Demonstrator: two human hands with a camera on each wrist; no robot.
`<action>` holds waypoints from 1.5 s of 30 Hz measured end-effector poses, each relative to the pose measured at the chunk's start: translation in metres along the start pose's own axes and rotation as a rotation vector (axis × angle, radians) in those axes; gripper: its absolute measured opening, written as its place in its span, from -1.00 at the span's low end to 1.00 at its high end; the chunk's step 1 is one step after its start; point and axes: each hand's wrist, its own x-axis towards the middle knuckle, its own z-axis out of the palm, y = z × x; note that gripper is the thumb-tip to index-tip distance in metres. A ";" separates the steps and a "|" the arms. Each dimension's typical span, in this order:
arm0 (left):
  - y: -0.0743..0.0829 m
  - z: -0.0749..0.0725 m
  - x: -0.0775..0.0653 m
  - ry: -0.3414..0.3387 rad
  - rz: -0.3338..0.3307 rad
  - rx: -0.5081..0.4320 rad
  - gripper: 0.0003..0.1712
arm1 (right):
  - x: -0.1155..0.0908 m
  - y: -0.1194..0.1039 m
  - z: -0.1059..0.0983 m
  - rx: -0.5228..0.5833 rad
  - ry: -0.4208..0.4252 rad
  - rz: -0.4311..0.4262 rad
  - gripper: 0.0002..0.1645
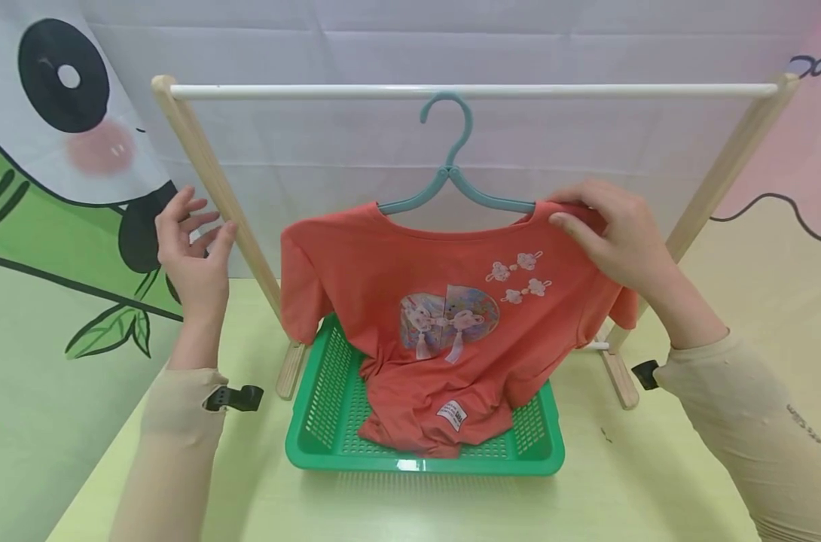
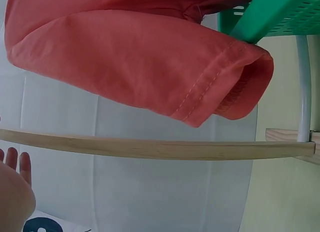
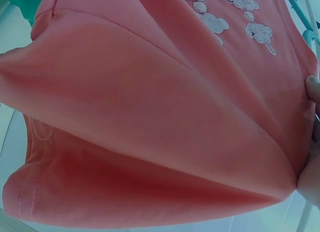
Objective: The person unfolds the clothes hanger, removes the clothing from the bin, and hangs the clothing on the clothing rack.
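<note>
A red T-shirt [image 1: 383, 263] with a printed front and pale flower-knot trims hangs on a teal hanger [image 1: 492, 202], whose arms go into the neckline. The hanger's hook overlaps the white rail in the head view. My right hand [image 1: 610, 226] pinches the shirt's shoulder on the right, thumb in front. In the right wrist view, the sleeve [image 3: 125, 102] droops from that grip. The shirt's hem lies bunched in a green basket [image 1: 424, 465]. Away from the cloth, my left hand [image 1: 193, 260] is raised beside the left post, fingers loosely bent and holding nothing.
The rack has a white rail [image 1: 302, 92] between two wooden posts [image 1: 210, 162], with feet on the pale table [image 1: 261, 467]. A cloth backdrop [image 1: 383, 45] with cartoon drawings stands close behind. The basket sits between the rack's feet.
</note>
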 end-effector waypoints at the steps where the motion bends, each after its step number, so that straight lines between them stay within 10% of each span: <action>1: -0.004 0.000 0.000 -0.011 -0.021 -0.011 -0.39 | 0.000 0.000 0.000 0.003 0.001 -0.002 -0.65; 7: -0.018 -0.001 0.000 -0.085 -0.136 -0.044 -0.37 | -0.001 0.001 0.001 0.009 -0.003 -0.002 -0.65; 25: -0.023 -0.007 0.002 -0.278 -0.185 -0.233 -0.48 | 0.003 -0.005 0.005 -0.069 0.065 -0.036 -0.68; 45: -0.031 -0.001 -0.001 -0.296 -0.147 -0.011 -0.52 | 0.019 -0.017 0.017 -0.234 0.245 -0.079 -0.68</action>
